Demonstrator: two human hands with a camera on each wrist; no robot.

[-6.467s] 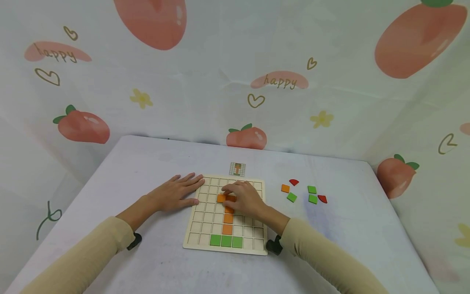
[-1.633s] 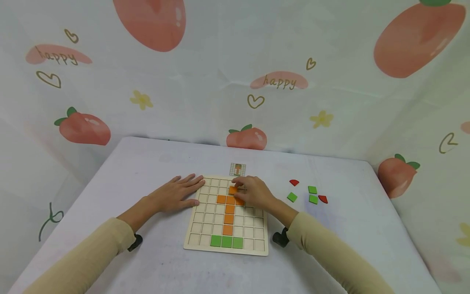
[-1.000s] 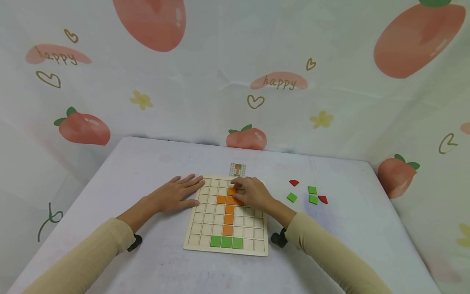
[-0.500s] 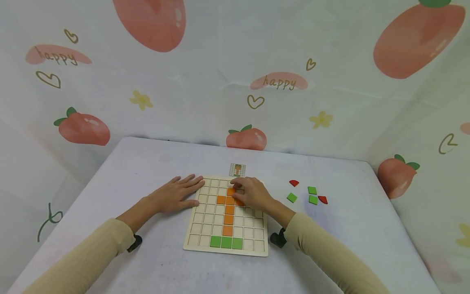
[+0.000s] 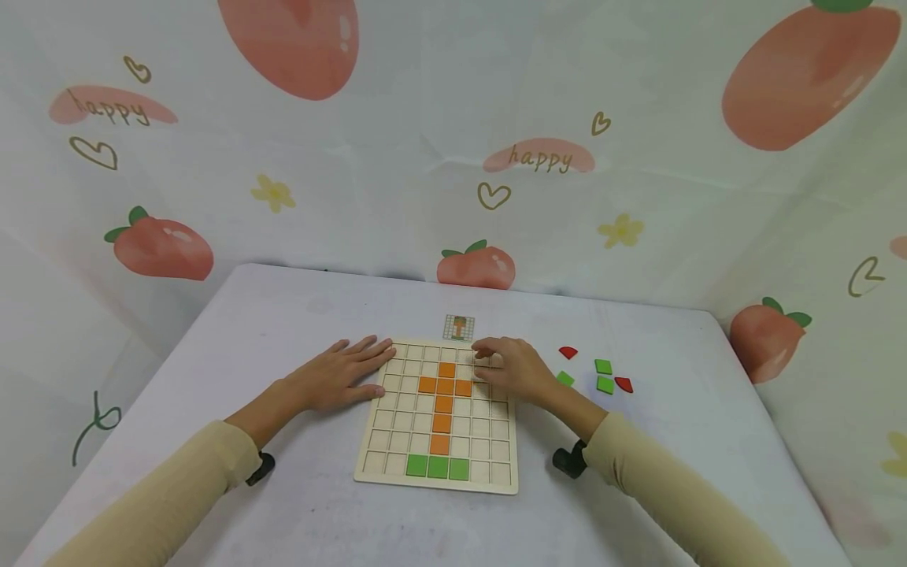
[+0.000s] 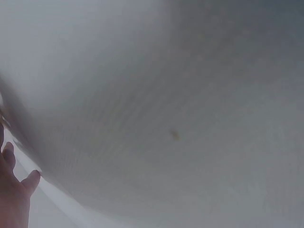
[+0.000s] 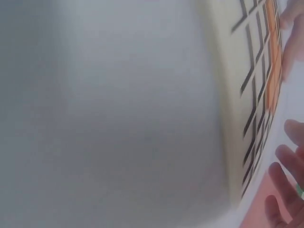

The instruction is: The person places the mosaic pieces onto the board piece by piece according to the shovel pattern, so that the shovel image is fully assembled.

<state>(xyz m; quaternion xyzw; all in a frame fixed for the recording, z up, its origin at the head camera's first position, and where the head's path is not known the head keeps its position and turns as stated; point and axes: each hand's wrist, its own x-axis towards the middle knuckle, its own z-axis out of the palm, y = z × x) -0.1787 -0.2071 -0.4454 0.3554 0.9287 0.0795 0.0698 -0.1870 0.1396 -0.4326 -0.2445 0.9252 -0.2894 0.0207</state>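
My left hand point(image 5: 336, 376) lies flat with spread fingers, fingertips on the upper left edge of a wooden grid board point(image 5: 364, 476). Over the board's upper right part is my right hand point(image 5: 520, 370), fingers loosely bent and holding nothing. Just left of it, an orange square tile point(image 5: 446, 369) sits in a cell, topping a cross of several orange tiles point(image 5: 442, 404). Below the cross, three green tiles point(image 5: 437, 466) fill cells in the bottom row. The right wrist view shows the right hand's fingers point(image 7: 283, 183) apart from the board's grid point(image 7: 247, 90).
A small printed pattern card point(image 5: 459, 327) lies behind the board. On the table to the right are several loose pieces: red quarter-round ones point(image 5: 568, 352) and green squares point(image 5: 605, 385), one partly hidden by the right hand. A patterned cloth point(image 5: 354, 197) hangs behind the table.
The loose orange tile from the right of the board now sits at the top of the cross. My right hand has let go of it and moved right. The left hand stays put.
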